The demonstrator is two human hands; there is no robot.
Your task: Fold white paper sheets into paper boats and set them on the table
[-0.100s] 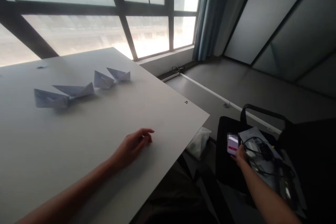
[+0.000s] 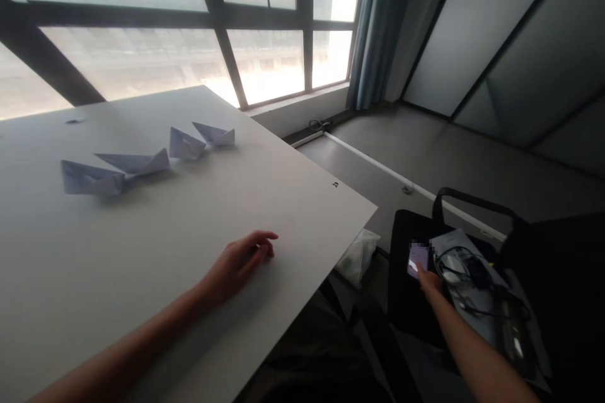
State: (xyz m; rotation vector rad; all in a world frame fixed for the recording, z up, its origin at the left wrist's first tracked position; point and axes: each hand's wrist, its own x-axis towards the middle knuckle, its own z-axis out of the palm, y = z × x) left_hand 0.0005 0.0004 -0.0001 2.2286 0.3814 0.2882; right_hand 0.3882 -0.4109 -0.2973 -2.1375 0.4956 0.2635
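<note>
My left hand [image 2: 243, 262] rests on the white table [image 2: 302, 220] with its fingers loosely bent, a little apart, and nothing in them. Low to the right, my right hand [image 2: 428, 281] grips a smartphone [image 2: 418, 258] with a lit screen, over the seat of a black chair [image 2: 401, 296]. The thumb lies across the lower part of the screen; the other fingers are mostly hidden. Several folded white paper boats stand in a slanting row on the table, from the nearest boat [image 2: 89, 178] to the farthest boat [image 2: 216, 135].
On the chair, beside the phone, lie white sheets [image 2: 451, 239] with a tangle of black cables [image 2: 475, 271]. A translucent plastic bag [image 2: 359, 258] sits below the table's right edge. Windows [image 2: 265, 63] and a blue curtain [image 2: 378, 31] are beyond; a white cable strip [image 2: 378, 167] crosses the floor.
My right thumb has moved up and left onto the phone's screen, and the red patch on the screen is gone. My left hand and the paper boats have not moved.
</note>
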